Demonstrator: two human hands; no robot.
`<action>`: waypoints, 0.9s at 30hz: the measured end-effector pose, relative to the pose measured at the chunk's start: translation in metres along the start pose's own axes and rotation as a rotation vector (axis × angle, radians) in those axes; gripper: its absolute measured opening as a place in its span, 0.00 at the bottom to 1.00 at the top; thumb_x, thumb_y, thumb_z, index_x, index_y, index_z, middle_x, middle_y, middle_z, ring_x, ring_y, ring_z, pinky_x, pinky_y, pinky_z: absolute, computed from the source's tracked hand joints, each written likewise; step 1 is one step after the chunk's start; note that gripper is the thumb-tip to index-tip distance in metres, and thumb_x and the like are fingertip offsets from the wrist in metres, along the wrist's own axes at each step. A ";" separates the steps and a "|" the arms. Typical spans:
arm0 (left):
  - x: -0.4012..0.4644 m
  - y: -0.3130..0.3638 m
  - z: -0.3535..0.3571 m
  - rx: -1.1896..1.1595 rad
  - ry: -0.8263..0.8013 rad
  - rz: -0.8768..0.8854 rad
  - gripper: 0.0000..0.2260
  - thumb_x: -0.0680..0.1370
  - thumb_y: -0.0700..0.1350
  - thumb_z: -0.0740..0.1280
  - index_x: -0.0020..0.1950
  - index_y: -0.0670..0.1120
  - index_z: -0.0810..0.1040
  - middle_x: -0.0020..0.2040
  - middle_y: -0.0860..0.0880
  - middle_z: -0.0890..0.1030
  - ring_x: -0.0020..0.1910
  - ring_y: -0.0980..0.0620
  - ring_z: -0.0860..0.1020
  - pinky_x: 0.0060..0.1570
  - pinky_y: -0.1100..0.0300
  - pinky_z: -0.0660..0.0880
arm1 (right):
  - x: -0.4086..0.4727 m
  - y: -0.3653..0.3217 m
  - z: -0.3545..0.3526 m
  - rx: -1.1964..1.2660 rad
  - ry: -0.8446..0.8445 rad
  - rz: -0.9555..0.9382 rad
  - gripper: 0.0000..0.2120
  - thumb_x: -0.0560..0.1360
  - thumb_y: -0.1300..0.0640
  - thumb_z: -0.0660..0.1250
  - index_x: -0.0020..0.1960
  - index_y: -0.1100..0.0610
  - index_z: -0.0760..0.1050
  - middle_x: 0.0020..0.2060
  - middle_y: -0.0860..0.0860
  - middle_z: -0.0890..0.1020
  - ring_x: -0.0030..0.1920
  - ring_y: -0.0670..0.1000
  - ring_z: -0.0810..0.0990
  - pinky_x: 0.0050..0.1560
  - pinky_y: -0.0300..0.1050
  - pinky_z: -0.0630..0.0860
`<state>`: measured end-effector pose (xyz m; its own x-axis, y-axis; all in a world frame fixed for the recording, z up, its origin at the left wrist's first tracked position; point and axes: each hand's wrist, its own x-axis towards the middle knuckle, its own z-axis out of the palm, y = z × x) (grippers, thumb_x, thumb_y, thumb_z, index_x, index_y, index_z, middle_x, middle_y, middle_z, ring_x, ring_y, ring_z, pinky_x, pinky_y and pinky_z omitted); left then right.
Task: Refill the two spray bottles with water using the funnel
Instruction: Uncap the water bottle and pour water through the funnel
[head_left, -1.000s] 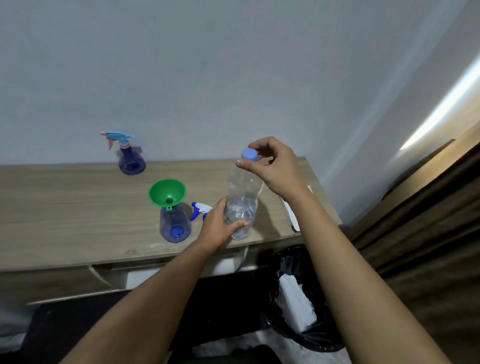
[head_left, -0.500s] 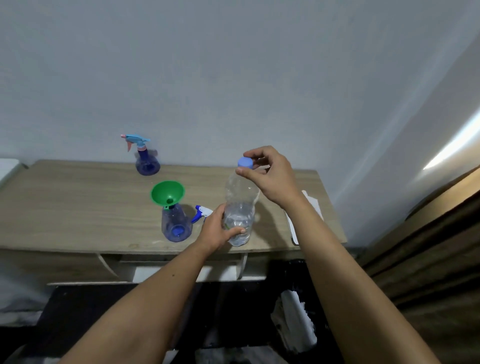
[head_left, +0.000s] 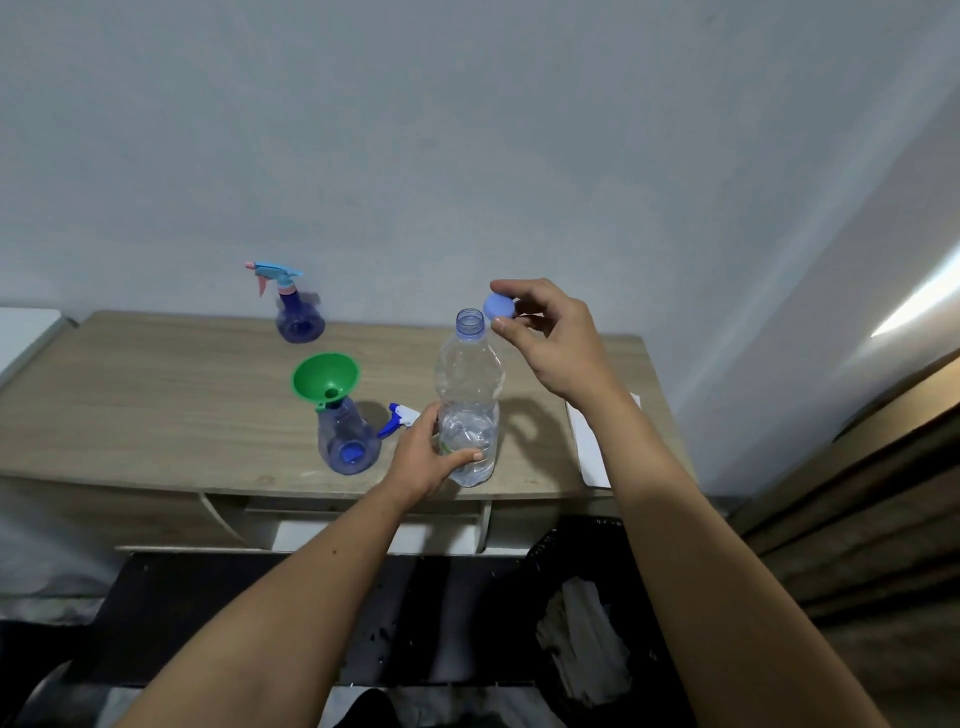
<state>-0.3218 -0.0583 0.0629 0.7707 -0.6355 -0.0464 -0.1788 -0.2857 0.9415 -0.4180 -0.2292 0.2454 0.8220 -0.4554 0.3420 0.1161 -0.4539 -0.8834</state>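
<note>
A clear water bottle (head_left: 470, 384) stands upright near the table's front edge, its mouth uncovered and some water in its lower part. My left hand (head_left: 423, 457) grips its lower body. My right hand (head_left: 550, 338) pinches the blue cap (head_left: 498, 306) just right of the bottle's mouth. A green funnel (head_left: 325, 382) sits in the neck of an open blue spray bottle (head_left: 345, 439) to the left. Its white and blue spray head (head_left: 399, 418) lies on the table behind my left hand. A second blue spray bottle (head_left: 296, 312) with its head on stands by the wall.
The wooden table (head_left: 156, 410) meets the wall at the back. A white sheet (head_left: 592, 447) lies at the table's right edge. Below the front edge are a black surface and a dark bin (head_left: 597, 613) holding white waste.
My right hand has lifted the blue cap off the water bottle and moved it slightly right. The left hand keeps its hold on the bottle.
</note>
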 end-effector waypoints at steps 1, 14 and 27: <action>0.000 -0.001 0.000 0.000 0.006 -0.002 0.34 0.67 0.43 0.85 0.68 0.57 0.74 0.60 0.59 0.82 0.61 0.62 0.80 0.67 0.48 0.79 | -0.002 0.005 -0.003 0.011 0.016 0.025 0.16 0.76 0.64 0.75 0.63 0.53 0.83 0.54 0.49 0.84 0.46 0.43 0.80 0.57 0.37 0.77; -0.005 0.006 0.008 0.016 0.045 -0.016 0.33 0.70 0.37 0.83 0.67 0.56 0.71 0.57 0.62 0.80 0.52 0.75 0.79 0.57 0.65 0.79 | -0.071 0.151 0.001 -0.126 -0.026 0.443 0.17 0.74 0.66 0.77 0.61 0.58 0.83 0.40 0.48 0.79 0.32 0.37 0.77 0.41 0.27 0.75; -0.004 -0.003 0.006 0.010 0.035 0.003 0.34 0.71 0.39 0.83 0.73 0.50 0.72 0.61 0.56 0.81 0.57 0.69 0.79 0.62 0.64 0.79 | -0.112 0.233 0.041 -0.334 -0.026 0.499 0.16 0.70 0.65 0.77 0.57 0.58 0.83 0.51 0.51 0.81 0.46 0.50 0.79 0.57 0.57 0.82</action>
<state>-0.3278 -0.0594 0.0585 0.7912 -0.6107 -0.0313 -0.1873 -0.2908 0.9383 -0.4603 -0.2530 -0.0120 0.7462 -0.6583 -0.0994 -0.4649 -0.4083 -0.7856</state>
